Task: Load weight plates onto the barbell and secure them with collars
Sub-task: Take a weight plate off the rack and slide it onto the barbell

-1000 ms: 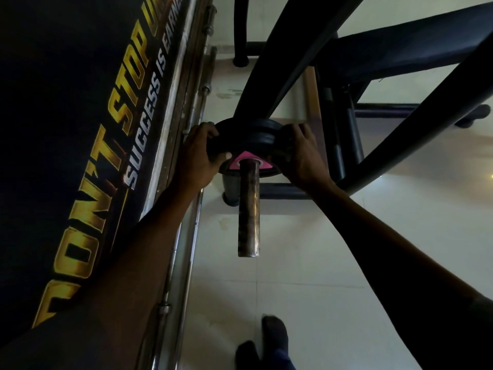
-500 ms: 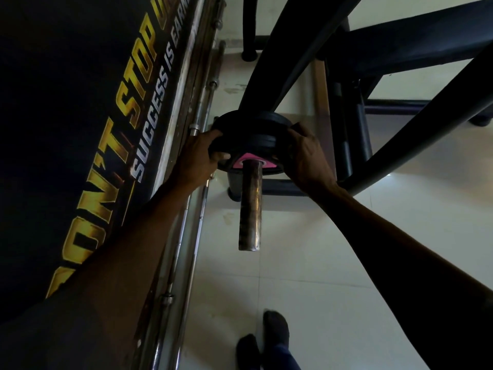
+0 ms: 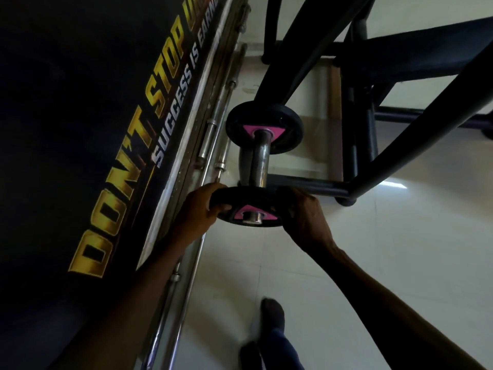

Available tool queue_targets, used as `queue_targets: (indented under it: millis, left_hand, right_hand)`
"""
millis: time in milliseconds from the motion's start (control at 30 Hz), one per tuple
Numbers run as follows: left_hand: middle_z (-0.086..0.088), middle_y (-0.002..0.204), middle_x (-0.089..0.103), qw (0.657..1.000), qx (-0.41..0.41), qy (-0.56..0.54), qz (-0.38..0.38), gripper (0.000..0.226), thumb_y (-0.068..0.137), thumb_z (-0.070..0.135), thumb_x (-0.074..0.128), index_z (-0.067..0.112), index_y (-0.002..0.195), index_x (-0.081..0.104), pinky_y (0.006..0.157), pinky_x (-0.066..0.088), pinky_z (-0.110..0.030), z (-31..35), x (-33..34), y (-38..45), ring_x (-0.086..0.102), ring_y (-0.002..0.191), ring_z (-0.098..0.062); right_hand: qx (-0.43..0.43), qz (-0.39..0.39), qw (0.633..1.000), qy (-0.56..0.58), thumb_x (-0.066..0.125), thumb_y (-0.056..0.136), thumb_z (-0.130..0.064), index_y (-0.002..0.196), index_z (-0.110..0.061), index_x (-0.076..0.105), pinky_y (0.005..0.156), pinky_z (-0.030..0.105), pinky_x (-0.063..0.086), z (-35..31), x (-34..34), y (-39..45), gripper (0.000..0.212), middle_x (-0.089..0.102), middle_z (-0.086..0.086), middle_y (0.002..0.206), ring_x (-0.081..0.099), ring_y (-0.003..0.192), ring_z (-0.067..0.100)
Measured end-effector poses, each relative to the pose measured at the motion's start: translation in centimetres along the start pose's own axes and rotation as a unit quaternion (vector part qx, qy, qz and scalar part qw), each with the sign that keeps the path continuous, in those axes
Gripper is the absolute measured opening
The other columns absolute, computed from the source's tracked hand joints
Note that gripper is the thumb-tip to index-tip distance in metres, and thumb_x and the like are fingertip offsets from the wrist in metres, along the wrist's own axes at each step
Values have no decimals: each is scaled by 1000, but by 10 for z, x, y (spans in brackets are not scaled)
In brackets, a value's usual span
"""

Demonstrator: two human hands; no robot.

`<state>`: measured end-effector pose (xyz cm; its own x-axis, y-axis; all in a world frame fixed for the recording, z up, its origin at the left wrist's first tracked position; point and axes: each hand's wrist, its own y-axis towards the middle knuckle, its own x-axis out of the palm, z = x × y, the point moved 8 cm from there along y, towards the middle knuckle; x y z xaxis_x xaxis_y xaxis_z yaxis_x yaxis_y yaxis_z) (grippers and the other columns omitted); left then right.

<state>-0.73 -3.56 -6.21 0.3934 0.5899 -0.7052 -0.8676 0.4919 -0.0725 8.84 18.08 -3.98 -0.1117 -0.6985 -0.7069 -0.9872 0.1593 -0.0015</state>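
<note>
A black weight plate with pink triangles [image 3: 241, 200] sits at the near tip of the steel barbell sleeve [image 3: 261, 161]. My left hand [image 3: 201, 209] grips its left rim and my right hand [image 3: 304, 213] grips its right rim. The sleeve's end shows through the plate's centre hole. A second, matching plate [image 3: 288, 124] sits farther up the sleeve against the inner stop, untouched. I see no collar.
A black banner with gold lettering [image 3: 112, 161] covers the wall on the left. Several steel bars [image 3: 213, 134] lie along its base. The black bench frame [image 3: 354, 129] stands ahead and to the right. My feet [image 3: 269, 340] are on the pale tiled floor.
Both hands came toward me along the sleeve with one plate, from the inner stop to the sleeve's near end. The other plate stayed at the inner stop.
</note>
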Motion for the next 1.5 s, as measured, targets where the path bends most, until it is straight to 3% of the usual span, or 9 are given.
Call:
queue_targets:
  millis: [167,267,367,533,633,833,1067,1333,1500]
  left_hand:
    - [-9,116,69,1000,-17,3,3,37,88,19,79,9,121,66,95,52,-34,14,10,-66,65,113,-27]
    - [-9,120,68,999,-32,-32,18,51,89,44,70,9,126,66,96,51,-33,37,8,-95,63,113,-22]
    - [-11,123,68,998,-34,-55,25,42,94,30,75,7,128,64,99,53,-43,65,3,-120,64,117,-26]
    - [-3,117,68,992,51,-82,79,39,93,36,72,10,122,66,87,46,-6,155,-16,-173,63,107,0]
    - [8,114,67,986,98,-89,107,52,89,55,64,15,123,65,88,46,-7,215,-28,-203,59,109,9]
    - [39,112,56,968,165,-116,149,40,89,61,65,34,119,60,88,46,-11,323,-39,-251,58,107,8]
    - [16,117,62,954,225,-140,141,40,91,52,66,29,123,61,93,47,-13,433,-22,-270,59,114,5]
    - [5,109,68,943,274,-145,119,35,94,48,67,23,117,63,90,54,-41,546,27,-257,66,108,-20]
    - [1,117,67,947,259,-162,104,49,91,56,65,19,123,64,91,51,-19,592,61,-235,64,112,-9]
  right_hand:
    - [-6,-16,1000,7,63,89,3,100,-11,66,72,42,56,-8,-1,-56,18,67,4,96,64,86,24]
    - [-22,10,1000,17,71,93,-11,99,-14,66,67,31,54,-20,-24,-80,8,68,1,95,66,83,20]
    - [-29,25,999,34,75,93,-24,99,-19,65,66,23,51,-31,-51,-106,13,68,-5,94,65,81,13]
    - [-61,98,992,45,68,89,-26,112,-20,65,73,3,45,-58,-119,-176,24,62,-13,100,56,87,0]
    - [-59,140,987,51,73,89,-18,115,-22,63,77,8,49,-76,-169,-218,28,64,-11,104,57,92,0]
    - [-72,227,967,89,78,85,-13,118,-24,63,78,-3,39,-113,-273,-302,38,64,-10,105,57,93,-6]
    - [-78,298,949,67,78,88,-7,120,-13,66,81,0,41,-113,-372,-375,35,69,-3,109,61,94,-8]
    - [-82,351,931,50,72,90,-20,126,-22,64,84,6,48,-76,-480,-425,37,69,-9,110,63,97,-6]
    - [-68,362,929,28,76,90,-9,121,-13,67,85,5,45,-45,-530,-427,32,71,-4,107,65,95,6]
